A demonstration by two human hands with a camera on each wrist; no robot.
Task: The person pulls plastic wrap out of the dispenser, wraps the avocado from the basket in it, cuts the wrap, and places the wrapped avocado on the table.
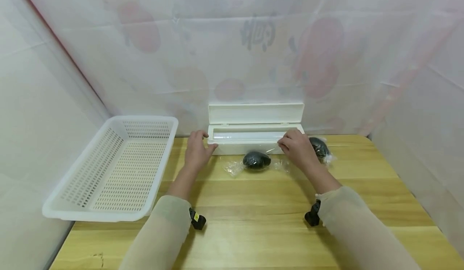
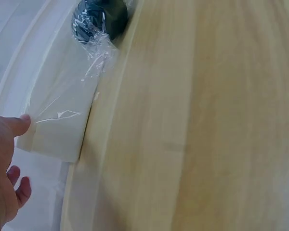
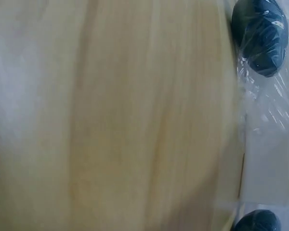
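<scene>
A long white cling film box [image 1: 239,148] stands at the table's back edge, its hinged lid [image 1: 256,113] up and a white roll [image 1: 250,136] inside. My left hand [image 1: 197,152] holds the box's left end. In the left wrist view that thumb [image 2: 24,122] touches the front edge, where clear film [image 2: 62,103] creases. My right hand [image 1: 299,149] pinches at the right front edge, apparently on thin film; the right wrist view barely shows it. Before the box lies a dark egg-shaped thing [image 1: 255,160] in clear film, its exact kind unclear.
Another dark film-wrapped thing [image 1: 320,148] lies past the box's right end. A white perforated plastic basket [image 1: 167,157] sits at the left of the wooden table [image 1: 250,229]. Pale cloth walls [image 1: 232,48] stand behind and at both sides, close behind the lid.
</scene>
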